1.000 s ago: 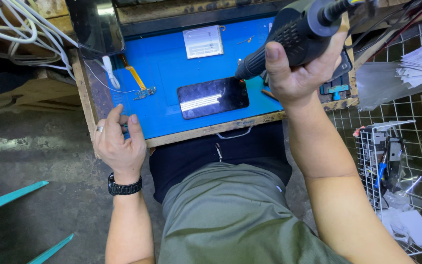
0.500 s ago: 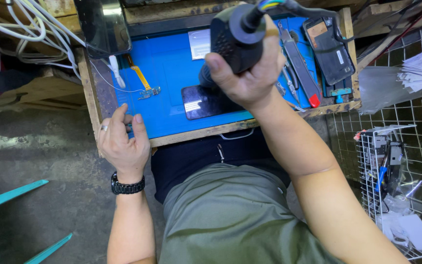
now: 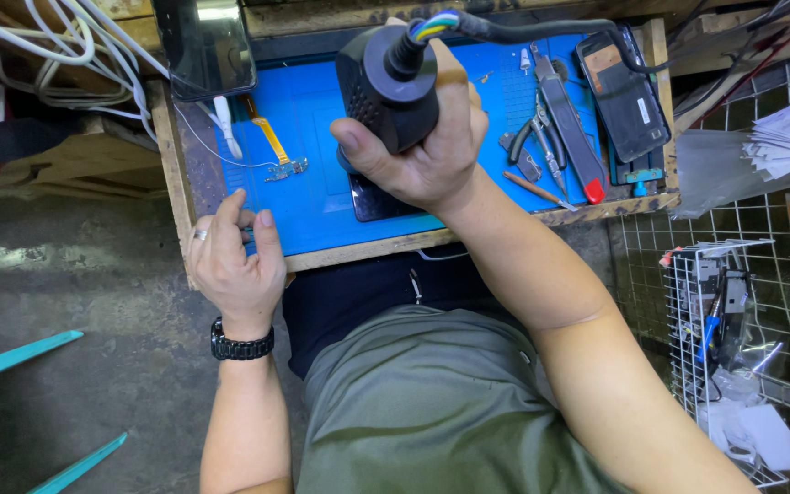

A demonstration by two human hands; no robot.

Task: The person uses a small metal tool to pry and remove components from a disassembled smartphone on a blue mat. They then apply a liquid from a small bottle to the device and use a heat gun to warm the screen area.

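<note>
I note the right hand [image 3: 432, 151] has swung the hot-air handle [image 3: 388, 84] from a slanted pose a second ago, nozzle angled down toward the phone [image 3: 378, 203], to near vertical, so its butt end and cable [image 3: 541, 29] now face my camera. The fingers [image 3: 363, 151] are wrapped tight round the handle, thumb across the near side. Judgement: the nozzle now points straight down at the phone, so the work has gone from approach to application on the device. The phone lies on the blue mat [image 3: 322, 197], directly under the right fingers; only a dark strip of it shows below the palm. The left hand [image 3: 230, 265] has barely shifted: it rests on the near left edge of the bench [image 3: 171, 165], fingers loosely curled, holding nothing I can see, though the fingertips [image 3: 247, 229] overlap the mat edge and may pinch something small; cannot tell. Hidden: the nozzle tip, its height above the phone, and most of the phone itself, all behind the handle and hand. A flex cable [image 3: 272, 146] lies beyond the left fingers, apart from them. Pliers [image 3: 537, 142], a red-tipped tool [image 3: 573, 137] and a second phone [image 3: 622, 91] lie to the right of the right fingers, untouched. Wires [image 3: 38, 46] at the far left are cut off by the frame.
</note>
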